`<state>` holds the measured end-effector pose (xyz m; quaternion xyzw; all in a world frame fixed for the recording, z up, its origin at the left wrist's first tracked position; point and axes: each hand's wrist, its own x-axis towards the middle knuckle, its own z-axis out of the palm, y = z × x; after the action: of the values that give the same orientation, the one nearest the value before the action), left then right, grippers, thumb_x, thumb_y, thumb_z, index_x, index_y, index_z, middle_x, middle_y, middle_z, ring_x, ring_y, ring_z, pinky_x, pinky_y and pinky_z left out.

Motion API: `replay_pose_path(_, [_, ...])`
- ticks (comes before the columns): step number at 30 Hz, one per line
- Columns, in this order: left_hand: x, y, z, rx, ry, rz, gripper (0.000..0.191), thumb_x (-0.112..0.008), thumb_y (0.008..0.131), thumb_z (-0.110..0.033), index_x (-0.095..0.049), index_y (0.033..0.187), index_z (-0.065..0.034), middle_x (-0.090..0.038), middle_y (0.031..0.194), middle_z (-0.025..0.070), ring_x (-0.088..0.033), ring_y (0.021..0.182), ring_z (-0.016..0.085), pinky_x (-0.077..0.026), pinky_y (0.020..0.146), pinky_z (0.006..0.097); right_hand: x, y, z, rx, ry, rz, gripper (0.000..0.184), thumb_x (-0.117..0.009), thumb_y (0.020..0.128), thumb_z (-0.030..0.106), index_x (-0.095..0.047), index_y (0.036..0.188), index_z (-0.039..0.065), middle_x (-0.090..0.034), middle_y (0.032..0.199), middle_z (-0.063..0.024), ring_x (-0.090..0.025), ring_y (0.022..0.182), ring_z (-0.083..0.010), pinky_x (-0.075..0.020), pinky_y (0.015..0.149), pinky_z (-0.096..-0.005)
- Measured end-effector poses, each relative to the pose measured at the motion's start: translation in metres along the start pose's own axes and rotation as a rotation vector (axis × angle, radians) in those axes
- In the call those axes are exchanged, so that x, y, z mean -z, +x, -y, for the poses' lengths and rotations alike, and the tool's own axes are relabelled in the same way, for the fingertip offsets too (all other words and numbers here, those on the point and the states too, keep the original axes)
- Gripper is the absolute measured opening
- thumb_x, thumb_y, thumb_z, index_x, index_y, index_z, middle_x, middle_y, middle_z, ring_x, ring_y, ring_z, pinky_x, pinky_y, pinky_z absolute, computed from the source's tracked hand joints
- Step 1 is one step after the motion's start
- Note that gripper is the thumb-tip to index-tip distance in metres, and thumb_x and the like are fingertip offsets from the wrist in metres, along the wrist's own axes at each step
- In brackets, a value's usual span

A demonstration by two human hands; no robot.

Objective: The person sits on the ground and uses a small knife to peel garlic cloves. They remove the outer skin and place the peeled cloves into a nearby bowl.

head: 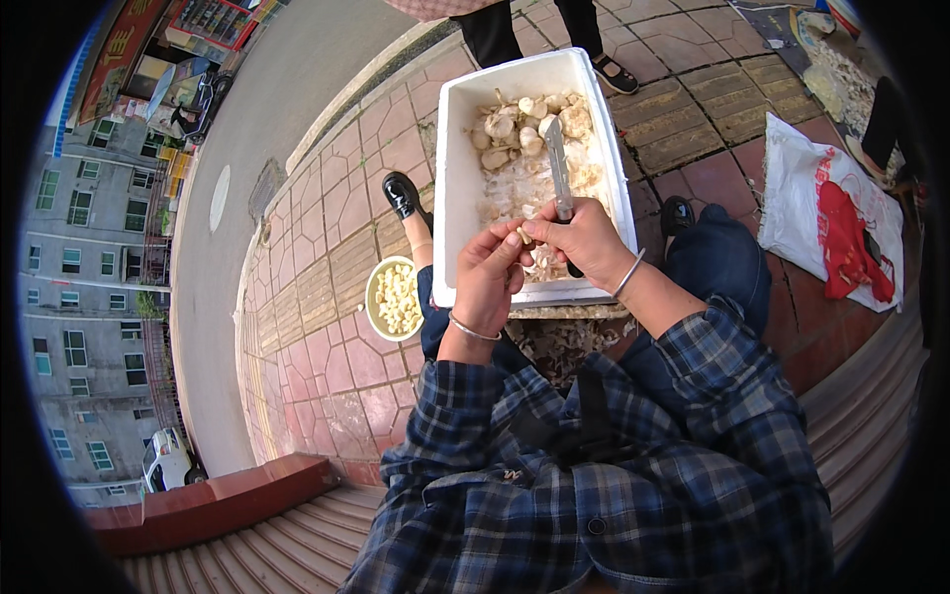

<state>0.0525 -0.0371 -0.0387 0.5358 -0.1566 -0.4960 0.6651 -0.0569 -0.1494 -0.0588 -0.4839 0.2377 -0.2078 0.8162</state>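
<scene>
Over the near end of a white foam box (622, 215), my two hands meet at a small garlic clove (524, 235). My left hand (486, 271) pinches the clove between thumb and fingers. In my right hand (586, 241) is a knife (558, 163), its blade pointing away from me and its dark handle partly hidden by the fingers. The right thumb also touches the clove. Several whole garlic bulbs (531, 137) are heaped at the box's far end, with loose papery skins (512, 197) across its floor.
On the paving left of the box stands a bowl (370, 297) of peeled garlic cloves (398, 301). To the right lies a white woven sack (790, 178) with a red cloth (842, 237) on it. Another person's legs (490, 33) are just beyond the box.
</scene>
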Motion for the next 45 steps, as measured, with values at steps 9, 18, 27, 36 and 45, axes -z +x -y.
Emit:
replay_pose_path(9, [-0.006, -0.004, -0.001, -0.091, 0.077, -0.026, 0.029, -0.058, 0.085, -0.002, -0.053, 0.112, 0.0037, -0.061, 0.091, 0.0077, -0.058, 0.071, 0.01, -0.036, 0.041, 0.0143, 0.005, 0.006, -0.005, 0.069, -0.185, -0.171, 0.013, -0.066, 0.077, 0.011, -0.062, 0.075, -0.002, -0.06, 0.064, -0.002, -0.052, 0.059, -0.0075, -0.0435, 0.056, -0.0236])
replay_pose_path(18, [-0.003, -0.004, -0.007, -0.146, 0.132, -0.04, 0.024, -0.058, 0.086, -0.006, -0.053, 0.109, 0.0009, -0.061, 0.091, 0.0066, -0.061, 0.077, 0.011, -0.038, 0.042, 0.0156, 0.011, 0.013, -0.017, 0.246, -0.398, -0.04, 0.029, -0.065, 0.077, 0.026, -0.059, 0.09, 0.0, -0.058, 0.074, -0.0054, -0.051, 0.063, -0.0119, -0.0408, 0.056, -0.0277])
replay_pose_path(27, [-0.002, -0.008, -0.014, -0.26, 0.188, 0.005, 0.037, -0.057, 0.085, -0.003, -0.044, 0.119, 0.0014, -0.062, 0.094, 0.0116, -0.062, 0.078, 0.015, -0.039, 0.041, 0.0153, 0.003, 0.003, 0.002, 0.267, -0.6, 0.011, 0.049, -0.06, 0.079, 0.053, -0.061, 0.076, 0.004, -0.055, 0.06, -0.0052, -0.054, 0.056, -0.0185, -0.0413, 0.053, -0.031])
replay_pose_path(36, [-0.007, -0.015, -0.02, -0.392, 0.362, -0.055, 0.045, -0.059, 0.084, 0.0, -0.036, 0.123, -0.0007, -0.061, 0.093, 0.0097, -0.057, 0.072, 0.009, -0.039, 0.047, 0.0147, -0.001, -0.005, 0.01, 0.346, -0.745, -0.004, 0.052, -0.06, 0.076, 0.059, -0.059, 0.079, 0.007, -0.056, 0.061, -0.005, -0.058, 0.059, -0.0192, -0.0441, 0.054, -0.0302])
replay_pose_path(45, [-0.011, -0.016, -0.021, -0.46, 0.499, -0.071, 0.047, -0.057, 0.082, 0.006, -0.039, 0.124, -0.0011, -0.06, 0.09, 0.0074, -0.058, 0.081, 0.011, -0.049, 0.07, 0.0234, -0.003, -0.007, 0.014, 0.405, -0.789, -0.023, 0.052, -0.059, 0.076, 0.06, -0.058, 0.076, 0.007, -0.058, 0.063, -0.0057, -0.059, 0.059, -0.0195, -0.0462, 0.055, -0.0303])
